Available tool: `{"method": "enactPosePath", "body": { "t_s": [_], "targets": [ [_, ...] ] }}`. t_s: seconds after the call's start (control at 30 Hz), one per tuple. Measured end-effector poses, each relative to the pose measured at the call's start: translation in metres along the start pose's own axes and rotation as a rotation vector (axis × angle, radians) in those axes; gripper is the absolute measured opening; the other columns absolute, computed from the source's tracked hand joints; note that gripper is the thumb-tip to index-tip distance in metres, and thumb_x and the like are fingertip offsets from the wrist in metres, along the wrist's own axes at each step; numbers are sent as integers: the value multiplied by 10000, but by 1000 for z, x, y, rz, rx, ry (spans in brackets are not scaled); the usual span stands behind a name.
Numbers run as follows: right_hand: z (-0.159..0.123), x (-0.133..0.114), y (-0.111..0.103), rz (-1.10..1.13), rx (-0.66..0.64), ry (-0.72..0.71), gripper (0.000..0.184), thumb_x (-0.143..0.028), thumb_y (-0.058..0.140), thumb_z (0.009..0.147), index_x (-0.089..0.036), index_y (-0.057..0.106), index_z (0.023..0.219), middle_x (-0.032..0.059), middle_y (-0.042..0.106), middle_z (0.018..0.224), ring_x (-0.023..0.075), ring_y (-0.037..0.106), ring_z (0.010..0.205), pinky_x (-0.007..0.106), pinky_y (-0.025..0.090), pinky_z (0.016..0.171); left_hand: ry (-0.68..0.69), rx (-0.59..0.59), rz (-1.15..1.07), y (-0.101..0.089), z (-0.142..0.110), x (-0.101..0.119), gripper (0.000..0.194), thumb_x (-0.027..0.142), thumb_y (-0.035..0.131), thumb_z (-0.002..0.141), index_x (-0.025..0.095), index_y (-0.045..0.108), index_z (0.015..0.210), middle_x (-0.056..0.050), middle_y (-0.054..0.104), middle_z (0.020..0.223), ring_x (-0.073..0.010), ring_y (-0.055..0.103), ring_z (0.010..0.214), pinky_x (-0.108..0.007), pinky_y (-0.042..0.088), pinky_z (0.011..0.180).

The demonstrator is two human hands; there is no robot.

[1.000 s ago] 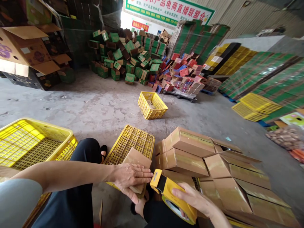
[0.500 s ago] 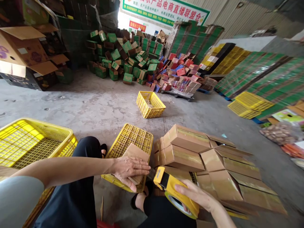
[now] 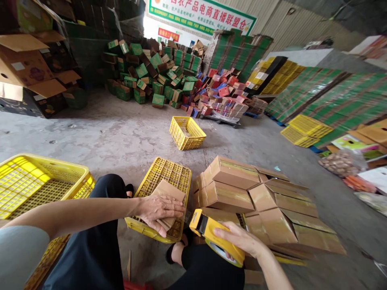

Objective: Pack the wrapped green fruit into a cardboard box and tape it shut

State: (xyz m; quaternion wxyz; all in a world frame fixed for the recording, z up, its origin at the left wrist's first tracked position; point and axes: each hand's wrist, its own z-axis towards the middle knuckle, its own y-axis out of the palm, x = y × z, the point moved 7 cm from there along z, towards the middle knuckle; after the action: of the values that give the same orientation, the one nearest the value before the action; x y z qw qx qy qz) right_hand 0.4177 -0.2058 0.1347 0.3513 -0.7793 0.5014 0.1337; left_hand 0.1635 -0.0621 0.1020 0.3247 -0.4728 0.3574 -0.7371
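Note:
My left hand lies flat, palm down and fingers stretched, on a small flat cardboard box. Under the box is an upside-down yellow plastic crate, standing between my legs. My right hand grips a yellow tape dispenser with a roll of tape in it. The dispenser's front end points toward the box, a short way right of my left fingertips. Whether a strip of tape spans that gap is hard to make out.
Taped cardboard boxes are stacked close on my right. A large yellow crate stands on my left, and a smaller yellow crate sits ahead on the concrete floor. Farther back lie heaps of green boxes and red boxes.
The view has turned slightly, so the scene sits farther left. My left hand still rests on the cardboard box, and the tape dispenser stays to its right.

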Motion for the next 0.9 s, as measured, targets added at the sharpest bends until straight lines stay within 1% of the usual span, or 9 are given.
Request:
{"method": "enactPosePath", "body": {
  "t_s": [0.1, 0.2, 0.27, 0.37, 0.43, 0.57, 0.77, 0.83, 0.9],
  "targets": [
    [6, -10, 18, 98, -53, 22, 822, -857, 752, 672, -171, 632, 1109, 48, 759, 799, 205, 717, 640, 264, 532, 550, 21, 1, 4, -10, -15, -3, 864, 717, 494, 1000, 104, 414, 1604, -183, 431, 1643, -316, 333, 1572, -433, 203, 1325],
    [18, -22, 30, 173, -25, -22, 772, -825, 760, 704, -184, 606, 1107, 49, 774, 833, 196, 717, 651, 258, 532, 552, -15, 22, 33, -20, -33, -10, 850, 713, 477, 1011, 118, 391, 1612, -189, 407, 1656, -305, 336, 1571, -420, 205, 1320],
    [27, -28, 38, 193, -41, -39, 770, -820, 757, 711, -182, 599, 1112, 45, 773, 816, 196, 712, 639, 264, 534, 551, -45, 45, 51, -26, -44, -13, 828, 698, 467, 1023, 140, 363, 1625, -181, 411, 1656, -300, 338, 1571, -419, 197, 1319],
    [40, -35, 47, 182, -95, -44, 787, -817, 777, 684, -174, 606, 1105, 35, 762, 766, 197, 701, 617, 266, 528, 537, -72, 79, 60, -29, -57, -13, 830, 700, 471, 1019, 175, 324, 1644, -164, 436, 1645, -297, 342, 1569, -422, 186, 1321],
    [46, -42, 50, 175, -103, -50, 786, -818, 779, 674, -178, 609, 1097, 26, 756, 743, 192, 695, 605, 255, 512, 516, -92, 94, 57, -29, -64, -14, 834, 704, 472, 1016, 188, 308, 1650, -157, 445, 1641, -295, 352, 1564, -424, 171, 1323],
    [57, -55, 62, 167, -135, -65, 740, -813, 750, 706, -189, 593, 1072, 3, 732, 663, 181, 675, 545, 242, 482, 479, -142, 119, 45, -32, -74, -16, 817, 710, 462, 1016, 207, 320, 1644, -150, 485, 1615, -298, 396, 1541, -440, 147, 1324],
    [80, -78, 86, 154, -186, -122, 697, -789, 745, 714, -172, 635, 1019, 7, 718, 638, 160, 647, 506, 234, 489, 467, -215, 164, 73, -40, -94, -15, 799, 748, 329, 1031, 207, 352, 1619, -149, 507, 1598, -283, 401, 1537, -457, 76, 1329],
    [85, -88, 92, 144, -197, -130, 671, -778, 740, 720, -177, 659, 1006, 10, 719, 645, 161, 653, 511, 230, 488, 464, -261, 190, 87, -44, -102, -15, 793, 756, 331, 1026, 222, 374, 1611, -136, 516, 1593, -285, 404, 1535, -458, 95, 1328],
    [89, -98, 96, 125, -211, -148, 640, -767, 737, 729, -179, 682, 977, 16, 725, 659, 163, 662, 526, 224, 483, 462, -315, 215, 98, -48, -109, -15, 759, 742, 321, 1035, 243, 400, 1602, -116, 521, 1593, -286, 399, 1537, -455, 142, 1322]
  ]
}}
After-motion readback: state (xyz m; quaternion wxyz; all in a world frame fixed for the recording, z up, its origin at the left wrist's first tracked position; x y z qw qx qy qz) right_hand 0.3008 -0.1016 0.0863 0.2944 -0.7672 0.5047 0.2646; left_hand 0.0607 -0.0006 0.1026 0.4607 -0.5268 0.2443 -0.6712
